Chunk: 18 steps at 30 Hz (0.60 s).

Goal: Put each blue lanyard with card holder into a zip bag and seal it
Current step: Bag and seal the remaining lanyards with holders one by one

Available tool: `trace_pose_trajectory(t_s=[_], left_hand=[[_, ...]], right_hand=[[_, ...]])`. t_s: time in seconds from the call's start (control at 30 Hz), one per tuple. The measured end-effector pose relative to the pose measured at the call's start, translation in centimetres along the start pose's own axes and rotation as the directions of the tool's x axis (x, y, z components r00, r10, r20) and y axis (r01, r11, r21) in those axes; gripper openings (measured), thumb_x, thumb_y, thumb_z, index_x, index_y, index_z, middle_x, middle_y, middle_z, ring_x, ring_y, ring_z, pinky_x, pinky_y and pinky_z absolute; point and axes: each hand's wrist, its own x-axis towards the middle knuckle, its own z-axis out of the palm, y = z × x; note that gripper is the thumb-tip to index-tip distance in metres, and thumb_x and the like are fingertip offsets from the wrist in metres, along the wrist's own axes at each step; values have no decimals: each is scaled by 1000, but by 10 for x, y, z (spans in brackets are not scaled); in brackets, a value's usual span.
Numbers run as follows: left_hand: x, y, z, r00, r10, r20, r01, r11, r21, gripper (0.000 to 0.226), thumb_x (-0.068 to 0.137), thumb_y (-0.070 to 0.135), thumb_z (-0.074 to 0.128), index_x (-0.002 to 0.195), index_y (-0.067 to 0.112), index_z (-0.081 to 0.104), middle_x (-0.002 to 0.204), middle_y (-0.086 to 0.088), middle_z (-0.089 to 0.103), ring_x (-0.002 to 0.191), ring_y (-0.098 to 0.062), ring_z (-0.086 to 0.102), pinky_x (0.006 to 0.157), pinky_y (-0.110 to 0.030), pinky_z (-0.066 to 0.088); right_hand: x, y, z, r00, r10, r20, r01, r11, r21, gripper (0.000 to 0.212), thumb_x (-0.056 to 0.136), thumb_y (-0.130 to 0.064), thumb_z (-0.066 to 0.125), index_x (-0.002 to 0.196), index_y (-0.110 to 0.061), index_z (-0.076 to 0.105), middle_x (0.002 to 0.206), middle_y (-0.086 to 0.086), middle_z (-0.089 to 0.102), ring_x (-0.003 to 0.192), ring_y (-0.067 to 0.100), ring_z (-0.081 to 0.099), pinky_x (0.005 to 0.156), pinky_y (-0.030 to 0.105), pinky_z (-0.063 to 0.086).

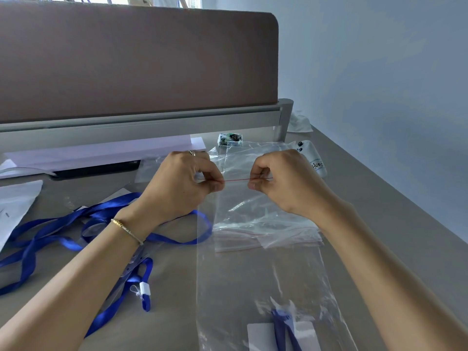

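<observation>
Both the left hand [183, 179] and the right hand [277, 179] pinch the red seal of a zip bag [253, 274] on the table [379, 198], a lanyard [285, 330] at its near end.

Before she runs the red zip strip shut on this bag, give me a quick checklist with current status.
1. Lanyard and card holder inside the zip bag, down at its closed end: ok.
2. Left hand pinching the red zip strip: ok.
3. Right hand pinching the same strip: ok.
4. Nothing caught across the strip between the hands: ok.
5. Strip already pressed closed: cannot tell.
6. Loose lanyards outside the bag, not tangled with it: ok.
</observation>
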Motion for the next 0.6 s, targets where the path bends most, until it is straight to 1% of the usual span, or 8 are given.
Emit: trace_pose_trajectory(t_s=[0.1, 0.2, 0.27, 0.33, 0.37, 0.47, 0.53, 0.6], left_hand=[[0, -4, -3, 1000, -15, -20, 15, 1000, -18, 12, 76, 9, 83, 76, 21, 78, 75, 12, 70, 77, -9, 66, 74, -34, 56], [0, -3, -4, 1000, -5, -11, 5, 1000, -15, 11, 76, 10, 84, 76, 20, 78, 75, 12, 70, 76, -10, 66, 74, -36, 57], [1, -4, -5, 1000, -10, -20, 10, 1000, 1, 12, 76, 9, 84, 76, 20, 78, 75, 12, 70, 77, -9, 65, 73, -29, 55], [1, -5, -7, 999, -37, -37, 36, 999, -7, 12, 75, 8, 84, 75, 19, 78, 74, 12, 70, 78, -6, 64, 72, -15, 49], [1, -4, -7, 998, -45, -37, 45, 999, -12, 12, 75, 8, 84, 75, 18, 78, 74, 12, 70, 78, -5, 64, 71, -10, 47], [0, -3, -7, 999, -32, -22, 32, 999, 5, 12, 75, 8, 84, 75, 18, 78, 74, 12, 70, 77, -5, 64, 72, -9, 46], [1, -4, -10, 999, -45, -28, 45, 999, 9, 13, 76, 7, 83, 75, 19, 78, 74, 12, 70, 79, -6, 64, 72, -6, 44], [2, -7, -13, 997, -69, -45, 70, 998, 7, 14, 76, 8, 83, 75, 21, 78, 75, 12, 70, 80, -6, 64, 71, -6, 43]], right_hand=[[1, 4, -4, 1000, 7, -2, -7, 1000, 23, 11, 81, -31, 82, 79, -26, 72, 76, -9, 72, 78, 11, 67, 77, 35, 55], [1, 4, -3, 1000, -10, -10, 10, 1000, 0, 11, 81, -29, 82, 78, -25, 72, 75, -8, 71, 77, 14, 67, 77, 35, 55], [1, 6, -4, 1000, 5, -16, -5, 1000, 9, 11, 81, -30, 82, 78, -25, 72, 76, -8, 72, 78, 13, 67, 76, 33, 54], [1, 8, -8, 999, 23, -33, -23, 1000, 9, 11, 81, -29, 82, 78, -26, 73, 77, -8, 72, 78, 12, 67, 75, 31, 53], [0, 10, -8, 999, 26, -38, -26, 1000, 1, 10, 81, -29, 82, 78, -26, 73, 77, -8, 71, 77, 12, 66, 74, 30, 53], [1, 9, -8, 999, 14, -50, -15, 999, -30, 11, 81, -29, 83, 78, -25, 73, 75, -8, 71, 75, 13, 64, 73, 30, 50], [1, 12, -10, 998, 27, -52, -28, 999, -21, 11, 80, -28, 84, 77, -24, 74, 75, -8, 71, 73, 11, 64, 72, 28, 50], [1, 16, -16, 997, 49, -55, -51, 999, -18, 10, 80, -24, 83, 77, -22, 74, 74, -7, 70, 71, 8, 60, 66, 17, 46]])
